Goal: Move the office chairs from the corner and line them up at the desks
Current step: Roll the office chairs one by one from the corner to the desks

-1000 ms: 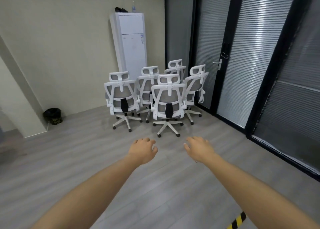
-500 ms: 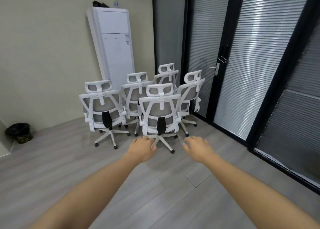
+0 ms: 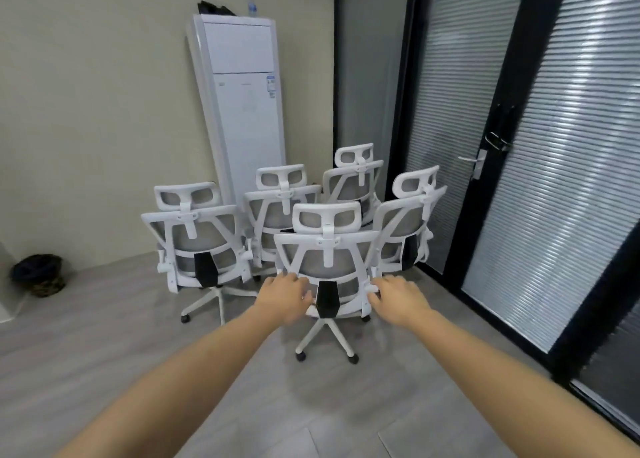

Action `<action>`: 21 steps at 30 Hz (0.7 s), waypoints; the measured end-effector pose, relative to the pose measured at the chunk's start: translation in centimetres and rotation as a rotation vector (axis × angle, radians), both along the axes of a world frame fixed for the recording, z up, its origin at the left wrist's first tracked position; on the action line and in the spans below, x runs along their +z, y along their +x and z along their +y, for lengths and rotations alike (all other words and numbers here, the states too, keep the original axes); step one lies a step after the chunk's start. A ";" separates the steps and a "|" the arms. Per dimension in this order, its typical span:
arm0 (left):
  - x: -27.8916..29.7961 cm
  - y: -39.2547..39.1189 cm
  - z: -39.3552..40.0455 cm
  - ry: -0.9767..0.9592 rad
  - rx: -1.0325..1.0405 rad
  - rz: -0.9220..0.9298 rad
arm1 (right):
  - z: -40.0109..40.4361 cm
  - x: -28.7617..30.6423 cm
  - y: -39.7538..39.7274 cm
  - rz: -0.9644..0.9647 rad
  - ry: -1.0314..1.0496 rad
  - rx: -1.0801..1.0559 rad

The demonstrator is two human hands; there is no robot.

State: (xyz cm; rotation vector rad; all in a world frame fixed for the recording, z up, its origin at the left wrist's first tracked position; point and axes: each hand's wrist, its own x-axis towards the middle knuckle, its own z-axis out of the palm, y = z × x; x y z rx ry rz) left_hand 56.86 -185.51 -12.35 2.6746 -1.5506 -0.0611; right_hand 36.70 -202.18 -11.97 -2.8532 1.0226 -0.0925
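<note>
Grey plank floor (image 3: 104, 336) runs to the far corner, where five white mesh office chairs (image 3: 277, 201) cluster, none moved. Left hand (image 3: 282, 296) and right hand (image 3: 398, 296) reach the nearest chair (image 3: 327, 249), fingers loosely spread at its backrest frame; contact unclear. No desks visible.
</note>
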 end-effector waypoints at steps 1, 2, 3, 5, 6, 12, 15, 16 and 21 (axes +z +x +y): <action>0.4 1.0 -1.9 -0.012 0.015 -0.006 | -2.2 0.4 1.3 -0.005 -0.003 0.019; 0.6 2.1 -3.6 -0.029 0.031 0.001 | -4.2 0.7 2.7 -0.014 -0.003 0.033; 0.9 3.1 -5.2 -0.045 0.049 0.018 | -6.1 0.9 4.1 -0.021 -0.001 0.047; 0.9 5.3 -8.2 -0.051 0.080 0.035 | -9.3 1.1 6.8 -0.025 0.006 0.072; 0.8 6.4 -9.7 -0.045 0.086 0.029 | -10.8 0.9 8.1 -0.024 0.009 0.083; -0.6 14.5 -19.0 -0.038 0.100 0.028 | -19.6 -0.8 16.6 -0.022 0.017 0.131; -1.4 18.9 -24.0 -0.034 0.076 0.046 | -24.4 -2.0 20.9 -0.010 0.002 0.125; -1.6 20.3 -25.5 -0.019 0.067 0.056 | -26.0 -2.3 22.2 0.000 0.009 0.117; -2.0 26.6 -32.9 0.027 0.029 0.028 | -32.8 -2.3 28.4 -0.036 0.043 0.120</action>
